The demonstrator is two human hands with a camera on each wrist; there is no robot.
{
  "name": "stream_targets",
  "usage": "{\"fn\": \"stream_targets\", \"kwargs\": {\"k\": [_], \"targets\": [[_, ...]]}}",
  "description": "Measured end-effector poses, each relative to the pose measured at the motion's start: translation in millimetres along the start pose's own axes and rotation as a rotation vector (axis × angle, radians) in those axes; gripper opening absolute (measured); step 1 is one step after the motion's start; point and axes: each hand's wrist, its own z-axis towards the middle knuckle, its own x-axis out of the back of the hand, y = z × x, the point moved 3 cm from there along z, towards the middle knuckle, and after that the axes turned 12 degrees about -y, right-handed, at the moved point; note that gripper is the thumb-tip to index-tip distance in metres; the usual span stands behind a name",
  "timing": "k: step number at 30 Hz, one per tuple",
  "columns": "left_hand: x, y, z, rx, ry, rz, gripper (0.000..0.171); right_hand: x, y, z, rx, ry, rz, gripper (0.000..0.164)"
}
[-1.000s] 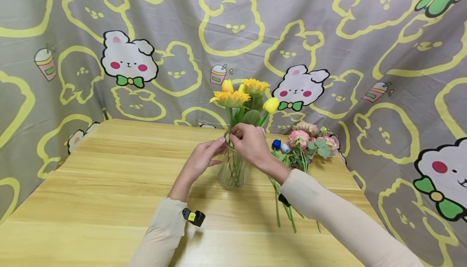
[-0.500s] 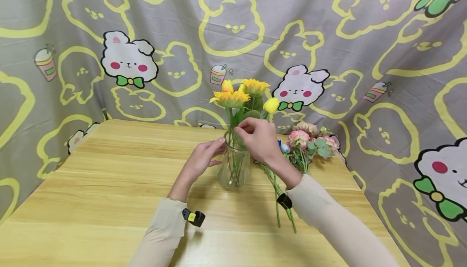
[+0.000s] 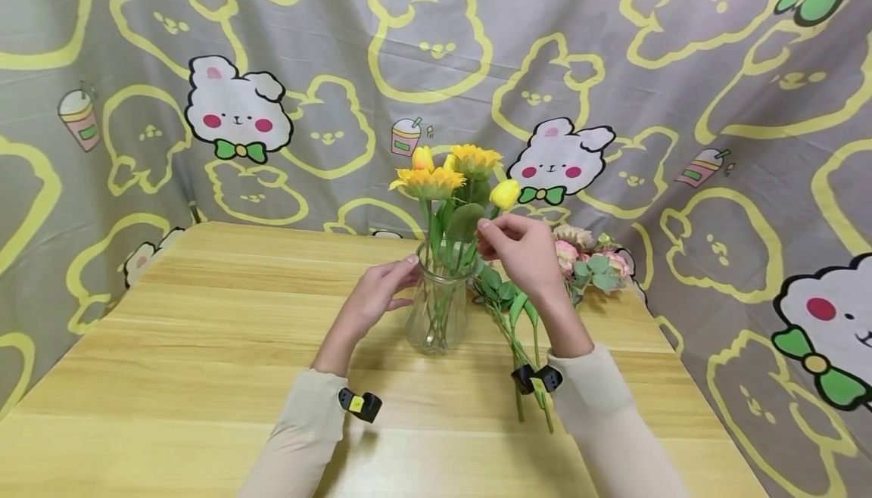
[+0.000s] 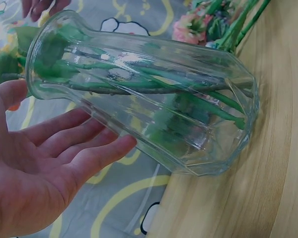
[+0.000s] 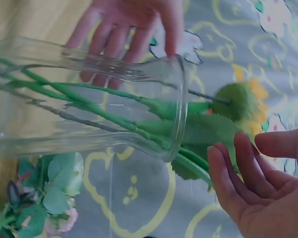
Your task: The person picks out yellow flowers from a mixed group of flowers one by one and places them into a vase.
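A clear glass vase (image 3: 436, 316) stands upright on the table and holds sunflowers (image 3: 431, 182) and yellow tulips (image 3: 505, 194). Their crossed stems (image 5: 94, 109) show through the glass. My left hand (image 3: 375, 297) is at the vase's left side, fingers extended, the thumb at the rim (image 4: 32, 64). To the right of the rim is my right hand (image 3: 527, 252), beside a broad green leaf (image 3: 465, 222). In the right wrist view its fingers are loosely bent and I see nothing between them. Part of the lower tulip's stem is hidden behind this hand.
Right of the vase lie loose green flower stems (image 3: 514, 331), partly under my right forearm. Pink flowers (image 3: 567, 256) with grey-green leaves (image 3: 602, 275) lie farther back on the wooden table (image 3: 204, 331). A patterned curtain (image 3: 327, 44) hangs behind it.
My right hand has moved from the vase's mouth to the right, away from the stems, and its fingers have loosened. My left hand has stayed at the vase. The flowers stay in place.
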Motion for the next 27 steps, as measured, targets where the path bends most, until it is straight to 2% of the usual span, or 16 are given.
{"fn": "stream_targets", "kwargs": {"k": [6, 12, 20, 27], "targets": [[-0.5, 0.5, -0.2, 0.000, -0.001, -0.004, 0.069, 1.5, 25.3, -8.7, -0.107, 0.095, 0.162, 0.035], [0.4, 2.7, -2.4, 0.000, 0.007, 0.002, 0.069, -7.0, 47.5, -14.6, -0.172, 0.146, 0.190, 0.039], [-0.6, 3.1, -0.6, 0.009, 0.004, -0.003, 0.069, -16.5, 63.1, -17.2, -0.212, 0.076, 0.235, 0.043], [-0.6, 3.8, -0.8, 0.011, 0.001, -0.003, 0.070, -22.5, 68.9, -15.3, -0.225, 0.007, 0.216, 0.045]]}}
